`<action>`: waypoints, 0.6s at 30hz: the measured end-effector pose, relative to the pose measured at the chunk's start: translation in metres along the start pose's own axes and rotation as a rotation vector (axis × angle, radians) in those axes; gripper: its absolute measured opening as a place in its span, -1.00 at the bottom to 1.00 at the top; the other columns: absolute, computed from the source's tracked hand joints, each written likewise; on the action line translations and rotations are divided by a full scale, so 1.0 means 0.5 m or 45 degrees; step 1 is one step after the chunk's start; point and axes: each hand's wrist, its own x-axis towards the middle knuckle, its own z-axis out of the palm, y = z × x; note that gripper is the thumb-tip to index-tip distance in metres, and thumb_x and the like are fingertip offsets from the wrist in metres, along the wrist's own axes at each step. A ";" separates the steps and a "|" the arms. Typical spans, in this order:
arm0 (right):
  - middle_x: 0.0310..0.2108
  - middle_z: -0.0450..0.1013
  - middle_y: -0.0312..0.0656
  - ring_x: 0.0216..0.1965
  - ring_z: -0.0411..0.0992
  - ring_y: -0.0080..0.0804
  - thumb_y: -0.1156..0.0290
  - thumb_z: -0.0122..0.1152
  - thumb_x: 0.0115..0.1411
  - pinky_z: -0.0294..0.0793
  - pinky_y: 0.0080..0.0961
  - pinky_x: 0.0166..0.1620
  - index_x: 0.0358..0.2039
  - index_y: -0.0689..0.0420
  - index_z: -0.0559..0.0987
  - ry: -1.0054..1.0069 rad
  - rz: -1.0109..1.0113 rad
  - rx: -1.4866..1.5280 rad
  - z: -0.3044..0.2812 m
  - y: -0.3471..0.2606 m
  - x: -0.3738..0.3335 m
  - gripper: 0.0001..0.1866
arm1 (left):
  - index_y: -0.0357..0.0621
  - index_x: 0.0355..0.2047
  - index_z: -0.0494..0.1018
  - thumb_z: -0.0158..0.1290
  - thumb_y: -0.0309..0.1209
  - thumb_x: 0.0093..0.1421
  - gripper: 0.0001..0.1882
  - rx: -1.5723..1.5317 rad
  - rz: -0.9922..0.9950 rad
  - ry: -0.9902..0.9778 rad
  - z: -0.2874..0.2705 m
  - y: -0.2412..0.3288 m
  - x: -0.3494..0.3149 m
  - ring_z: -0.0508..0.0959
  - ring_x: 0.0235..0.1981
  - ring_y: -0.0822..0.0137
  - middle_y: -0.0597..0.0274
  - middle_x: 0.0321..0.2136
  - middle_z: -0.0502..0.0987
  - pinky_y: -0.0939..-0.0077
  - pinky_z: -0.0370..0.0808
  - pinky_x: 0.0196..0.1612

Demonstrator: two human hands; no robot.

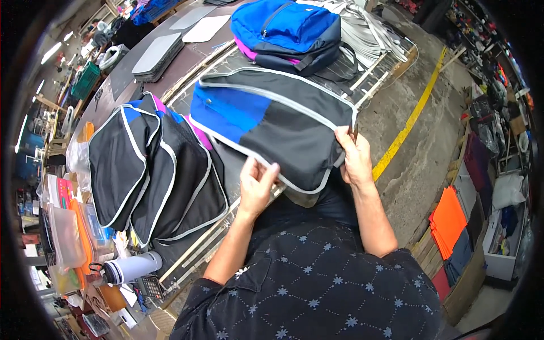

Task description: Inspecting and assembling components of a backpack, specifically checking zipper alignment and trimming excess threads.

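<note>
A flat bag panel (277,122), black with a blue patch and grey piping, lies on the worktable in front of me. My left hand (256,184) touches its near piped edge with fingers curled on the rim. Its right near corner is gripped by my right hand (354,156), thumb on top. To the left lies a stack of similar black panels (153,173) with grey piping. Beyond the panel stands a finished blue and navy backpack (289,31) with a pink seam.
Grey foam pads (157,55) lie on the far table. A pile of grey straps (368,25) sits right of the backpack. A white bottle (133,267) and plastic bins (68,238) stand at the left. Orange fabric (449,218) is stacked at the right beside a yellow floor line (408,124).
</note>
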 end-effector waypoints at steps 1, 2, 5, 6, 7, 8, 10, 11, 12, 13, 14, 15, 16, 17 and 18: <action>-0.18 0.60 -0.36 -0.19 0.53 -0.61 0.36 0.34 0.49 0.54 -0.51 -0.04 -0.06 0.19 0.67 0.028 0.025 0.112 0.012 -0.005 0.006 -0.83 | -0.16 -0.15 0.51 0.24 -0.41 0.43 -0.86 0.046 0.131 0.029 0.018 0.035 0.026 0.48 -0.34 0.58 0.44 -0.36 0.49 0.59 0.43 -0.26; -0.09 0.63 -0.28 -0.15 0.57 -0.55 0.35 0.30 0.51 0.59 -0.48 -0.04 -0.01 0.21 0.65 0.030 0.047 0.260 0.060 -0.044 0.004 -0.80 | -0.14 -0.18 0.50 0.23 -0.45 0.38 -0.88 0.097 0.335 -0.001 -0.006 0.057 0.064 0.43 -0.32 0.57 0.49 -0.38 0.43 0.59 0.40 -0.21; -0.20 0.69 -0.22 -0.27 0.62 -0.53 0.22 0.15 0.60 0.61 -0.53 -0.17 -0.06 0.24 0.67 -0.236 0.125 0.569 0.044 -0.049 0.027 -0.68 | -0.05 -0.36 0.39 0.16 -0.48 0.30 -0.85 0.137 0.646 -0.106 -0.047 0.198 0.178 0.31 -0.36 0.61 0.50 -0.41 0.38 0.63 0.26 -0.26; -0.40 0.62 -0.32 -0.47 0.49 -0.62 0.17 0.06 0.63 0.47 -0.61 -0.34 -0.09 0.27 0.68 -0.101 0.074 0.344 0.091 -0.086 0.008 -0.60 | -0.05 -0.36 0.38 0.17 -0.48 0.29 -0.85 0.047 0.585 -0.162 -0.052 0.239 0.200 0.31 -0.35 0.61 0.51 -0.40 0.39 0.65 0.25 -0.24; -0.55 0.42 -0.45 -0.57 0.25 -0.71 0.00 0.07 0.61 0.22 -0.66 -0.44 -0.06 0.32 0.68 -0.411 -0.032 0.338 0.091 -0.098 0.005 -0.45 | -0.05 -0.35 0.38 0.17 -0.50 0.29 -0.84 0.091 0.662 -0.192 -0.071 0.265 0.227 0.31 -0.35 0.62 0.49 -0.39 0.41 0.65 0.23 -0.24; -0.57 0.31 -0.49 -0.58 0.15 -0.73 -0.10 0.08 0.57 0.12 -0.66 -0.46 -0.02 0.36 0.67 -0.412 -0.201 0.148 0.102 -0.104 -0.004 -0.37 | -0.06 -0.34 0.38 0.15 -0.52 0.31 -0.85 0.070 0.682 -0.179 -0.069 0.287 0.251 0.35 -0.34 0.59 0.44 -0.38 0.44 0.63 0.29 -0.20; -0.59 0.17 -0.55 -0.56 0.05 -0.76 -0.27 0.15 0.47 0.18 -0.71 -0.38 0.09 0.44 0.65 -0.433 -0.324 -0.195 0.116 -0.116 -0.032 -0.17 | -0.09 -0.33 0.37 0.10 -0.56 0.34 -0.86 0.029 0.703 -0.177 -0.061 0.315 0.276 0.46 -0.30 0.51 0.33 -0.33 0.53 0.55 0.42 -0.09; -0.59 0.15 -0.55 -0.56 0.04 -0.76 -0.24 0.15 0.48 0.37 -0.66 -0.23 0.08 0.44 0.64 -0.478 -0.413 -0.167 0.117 -0.099 -0.035 -0.20 | -0.11 -0.32 0.36 0.08 -0.59 0.36 -0.86 0.004 0.703 -0.195 -0.058 0.319 0.284 0.53 -0.25 0.46 0.26 -0.30 0.58 0.51 0.49 -0.01; -0.59 0.14 -0.56 -0.57 0.04 -0.76 -0.20 0.17 0.49 0.43 -0.60 -0.15 0.08 0.43 0.64 -0.503 -0.320 -0.132 0.108 -0.085 -0.042 -0.24 | -0.13 -0.32 0.36 0.06 -0.60 0.41 -0.84 0.015 0.641 -0.301 -0.068 0.321 0.291 0.63 -0.14 0.36 0.16 -0.22 0.64 0.39 0.55 0.12; -0.59 0.13 -0.56 -0.57 0.04 -0.76 -0.16 0.18 0.50 0.48 -0.55 -0.08 0.08 0.42 0.63 -0.529 -0.222 -0.095 0.100 -0.075 -0.051 -0.28 | -0.14 -0.31 0.38 0.11 -0.56 0.45 -0.84 0.097 0.631 -0.300 -0.070 0.318 0.292 0.64 -0.10 0.36 0.15 -0.18 0.65 0.40 0.57 0.12; -0.59 0.13 -0.56 -0.57 0.04 -0.76 -0.16 0.18 0.50 0.48 -0.55 -0.08 0.08 0.42 0.63 -0.531 -0.210 -0.089 0.100 -0.073 -0.060 -0.28 | -0.14 -0.30 0.39 0.13 -0.54 0.46 -0.84 0.135 0.632 -0.278 -0.068 0.308 0.292 0.64 -0.11 0.37 0.17 -0.18 0.65 0.40 0.57 0.12; -0.59 0.14 -0.56 -0.58 0.05 -0.76 -0.10 0.19 0.51 0.49 -0.54 -0.09 0.08 0.40 0.63 -0.463 -0.101 0.010 0.102 -0.072 -0.068 -0.34 | -0.14 -0.28 0.41 0.16 -0.51 0.47 -0.84 0.174 0.632 -0.255 -0.068 0.293 0.288 0.64 -0.11 0.38 0.18 -0.17 0.66 0.41 0.57 0.11; -0.59 0.14 -0.56 -0.58 0.06 -0.76 -0.04 0.19 0.53 0.49 -0.53 -0.10 0.08 0.39 0.63 -0.395 0.011 0.107 0.102 -0.069 -0.075 -0.39 | -0.15 -0.26 0.43 0.19 -0.49 0.47 -0.84 0.181 0.595 -0.241 -0.072 0.282 0.277 0.63 -0.09 0.41 0.20 -0.16 0.65 0.43 0.56 0.12; -0.58 0.15 -0.57 -0.59 0.06 -0.77 0.05 0.20 0.55 0.48 -0.54 -0.11 0.11 0.37 0.61 -0.407 0.031 0.184 0.090 -0.066 -0.066 -0.47 | -0.16 -0.22 0.45 0.20 -0.48 0.48 -0.87 0.206 0.586 -0.232 -0.074 0.271 0.266 0.60 -0.08 0.44 0.21 -0.14 0.65 0.49 0.52 0.11; -0.58 0.15 -0.57 -0.59 0.06 -0.77 0.07 0.20 0.55 0.47 -0.55 -0.12 0.12 0.38 0.60 -0.413 0.043 0.165 0.080 -0.064 -0.062 -0.47 | -0.17 -0.20 0.46 0.19 -0.48 0.48 -0.88 0.207 0.601 -0.234 -0.080 0.261 0.246 0.59 -0.08 0.45 0.22 -0.13 0.64 0.50 0.50 0.11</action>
